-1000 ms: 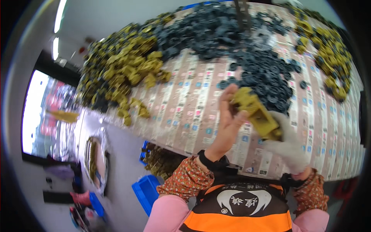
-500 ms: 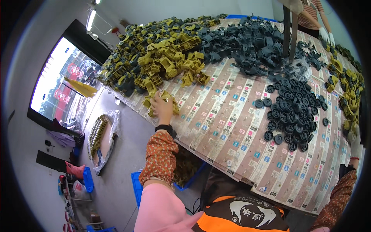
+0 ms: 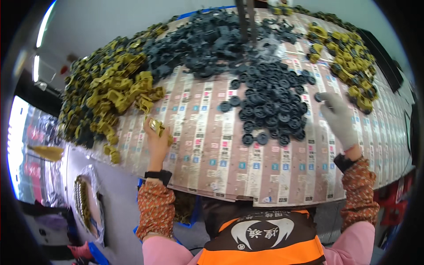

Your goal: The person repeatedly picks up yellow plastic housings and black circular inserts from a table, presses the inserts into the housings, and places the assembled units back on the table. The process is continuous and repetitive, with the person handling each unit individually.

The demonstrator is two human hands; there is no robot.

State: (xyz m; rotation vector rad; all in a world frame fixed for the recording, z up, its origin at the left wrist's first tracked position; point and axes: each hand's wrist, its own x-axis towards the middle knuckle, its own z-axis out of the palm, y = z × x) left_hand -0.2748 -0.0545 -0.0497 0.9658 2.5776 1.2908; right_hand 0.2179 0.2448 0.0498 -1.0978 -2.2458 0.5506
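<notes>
My left hand (image 3: 155, 140) is bare and closed around a yellow plastic part (image 3: 155, 126), just off the near edge of a big pile of yellow plastic frames (image 3: 110, 97). My right hand (image 3: 336, 114) wears a white glove and reaches with its fingertips to a black round wheel (image 3: 318, 97) at the right edge of a heap of black wheels (image 3: 269, 106). Whether it grips that wheel I cannot tell.
The table (image 3: 221, 172) is covered with printed label sheets. Dark grey plastic parts (image 3: 198, 44) are heaped at the back, and more yellow parts (image 3: 349, 48) at the far right. A metal post (image 3: 245, 20) stands at the back. A blue bin (image 3: 187, 216) sits under the table edge.
My left hand has drawn back from the yellow pile with a yellow part. My gloved right hand has come into view and reached to the black wheels. The view has shifted.
</notes>
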